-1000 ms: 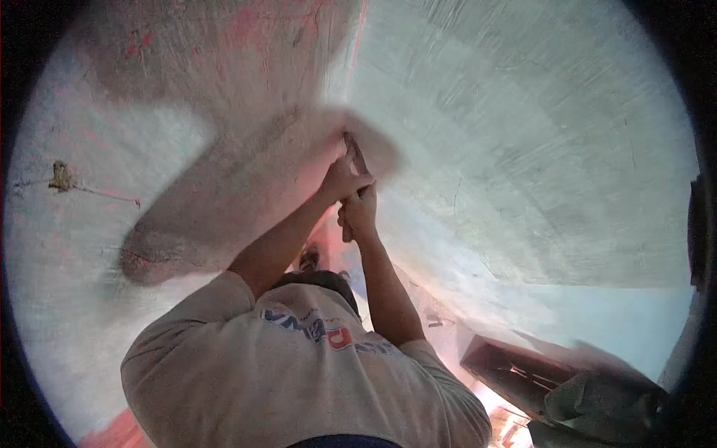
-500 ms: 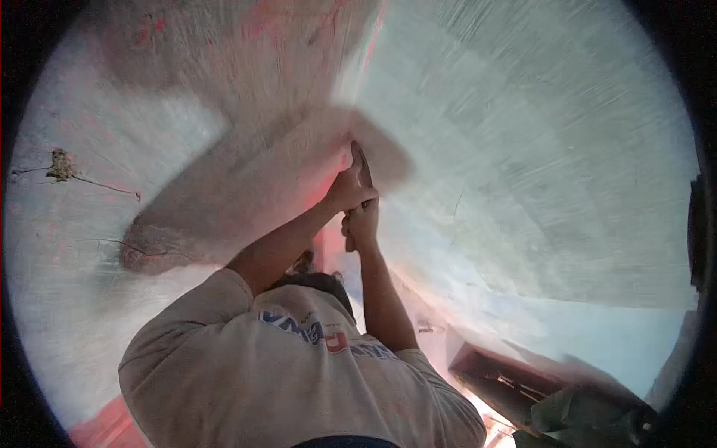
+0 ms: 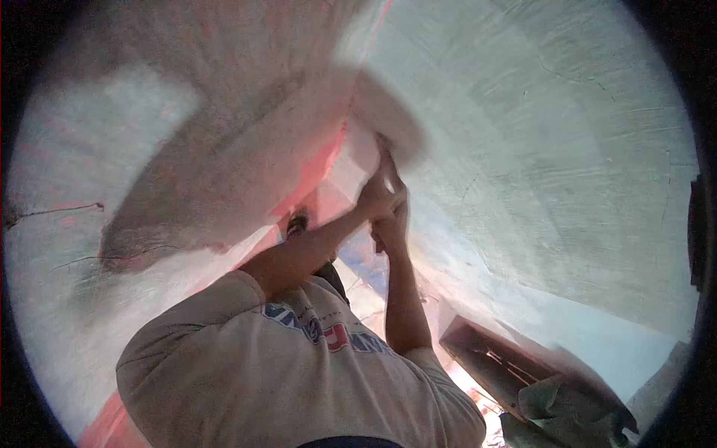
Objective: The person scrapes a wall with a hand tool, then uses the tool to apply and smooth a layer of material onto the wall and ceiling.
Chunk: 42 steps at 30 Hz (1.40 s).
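Wearer's own hands: out of shot, grip state can't be told. In view is a co-worker from behind, both arms up. Co-worker's left hand (image 3: 379, 193) sits on top and co-worker's right hand (image 3: 393, 224) just under it, touching, both fists closed around something too small to identify. They press at the lower edge of the blurred plaster patch (image 3: 224, 172), which runs up and left from the hands along the wall (image 3: 567, 149).

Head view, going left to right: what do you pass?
Thin crack in the plaster → rough grey patch → raised hands pressed together at the corner → dark wooden frame → crumpled sheet.
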{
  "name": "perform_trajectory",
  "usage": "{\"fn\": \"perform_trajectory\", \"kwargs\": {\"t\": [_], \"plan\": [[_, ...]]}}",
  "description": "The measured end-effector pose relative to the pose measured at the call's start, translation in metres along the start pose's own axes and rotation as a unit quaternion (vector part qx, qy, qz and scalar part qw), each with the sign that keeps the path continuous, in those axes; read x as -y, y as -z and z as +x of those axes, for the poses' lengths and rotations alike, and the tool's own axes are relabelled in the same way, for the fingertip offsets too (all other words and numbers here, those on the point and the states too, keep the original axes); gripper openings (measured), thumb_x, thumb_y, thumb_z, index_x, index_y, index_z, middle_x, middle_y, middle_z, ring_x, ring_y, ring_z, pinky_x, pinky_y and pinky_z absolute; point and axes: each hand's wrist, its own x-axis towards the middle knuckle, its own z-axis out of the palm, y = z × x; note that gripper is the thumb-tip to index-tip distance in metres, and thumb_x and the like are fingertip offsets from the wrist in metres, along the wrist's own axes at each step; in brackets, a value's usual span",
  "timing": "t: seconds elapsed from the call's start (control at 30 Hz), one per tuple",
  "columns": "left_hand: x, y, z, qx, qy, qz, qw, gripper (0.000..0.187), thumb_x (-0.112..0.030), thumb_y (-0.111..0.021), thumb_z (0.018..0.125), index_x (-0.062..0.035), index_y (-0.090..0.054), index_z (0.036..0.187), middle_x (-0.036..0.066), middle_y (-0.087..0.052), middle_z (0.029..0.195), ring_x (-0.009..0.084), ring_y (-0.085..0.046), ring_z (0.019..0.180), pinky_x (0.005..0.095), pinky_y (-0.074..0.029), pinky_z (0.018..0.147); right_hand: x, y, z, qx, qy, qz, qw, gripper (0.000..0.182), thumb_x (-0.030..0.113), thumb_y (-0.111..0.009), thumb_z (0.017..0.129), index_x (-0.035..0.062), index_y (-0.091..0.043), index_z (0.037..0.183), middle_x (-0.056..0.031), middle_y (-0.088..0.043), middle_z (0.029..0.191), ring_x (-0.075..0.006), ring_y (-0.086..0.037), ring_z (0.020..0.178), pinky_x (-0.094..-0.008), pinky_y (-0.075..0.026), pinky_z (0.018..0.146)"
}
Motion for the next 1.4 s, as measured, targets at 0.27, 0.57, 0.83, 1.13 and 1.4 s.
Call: {"fn": "perform_trajectory", "kwargs": {"t": [0.27,0.57,0.83,1.13,1.4], "plan": [[0.023,0.038,0.01,0.024,0.026,0.083,0.996,0.096,-0.024,-0.074,0.082,-0.0037,-0.024,0.161,0.032,-0.068,0.119,0.0419,-0.07,0.106,0.0468,-0.055,0.094,-0.008,-0.044,0.0,-0.03,0.025,0.09,0.995,0.059,0.026,-0.065,0.098,0.005,-0.035,0.145,-0.0092,-0.06,0.084,-0.0125,-0.054,0.052,-0.0281,-0.043,0.042],[0.0,0.041,0.025,0.018,0.073,0.068,0.995,0.108,-0.024,-0.072,0.084,-0.0023,-0.002,0.164,0.039,-0.065,0.117,0.0467,-0.071,0.101,0.0451,-0.057,0.09,0.006,-0.038,0.032,-0.003,-0.007,0.052,0.999,0.052,0.022,-0.06,0.099,0.0072,-0.04,0.144,-0.0025,-0.053,0.066,-0.0121,-0.049,0.043,-0.0289,-0.039,0.036],[0.006,0.049,0.01,0.0,0.031,0.041,0.999,0.104,-0.02,-0.073,0.085,-0.0083,-0.007,0.165,0.037,-0.068,0.105,0.0391,-0.075,0.082,0.0463,-0.06,0.077,-0.045,-0.043,0.024,-0.06,0.117,-0.007,0.991,0.063,0.013,-0.064,0.093,0.0056,-0.037,0.149,-0.0031,-0.056,0.073,-0.0125,-0.051,0.046,-0.028,-0.04,0.038],[0.006,0.042,0.005,0.048,0.033,0.044,0.997,0.113,-0.017,-0.074,0.082,-0.0137,0.002,0.166,0.037,-0.055,0.139,0.0462,-0.07,0.106,0.0461,-0.058,0.09,-0.025,-0.051,0.019,-0.043,0.054,0.049,0.996,0.055,0.017,-0.063,0.095,0.0014,-0.037,0.14,-0.004,-0.055,0.069,-0.0106,-0.048,0.043,-0.027,-0.038,0.037],[0.023,0.045,0.012,0.075,0.035,0.046,0.996,0.121,-0.019,-0.073,0.08,-0.0071,0.015,0.162,0.037,-0.052,0.142,0.0506,-0.062,0.119,0.0495,-0.053,0.1,-0.051,-0.043,0.028,-0.061,0.044,0.007,0.997,0.046,0.018,-0.064,0.095,0.0012,-0.041,0.131,-0.0049,-0.055,0.068,-0.0123,-0.05,0.042,-0.0297,-0.038,0.036]]}}
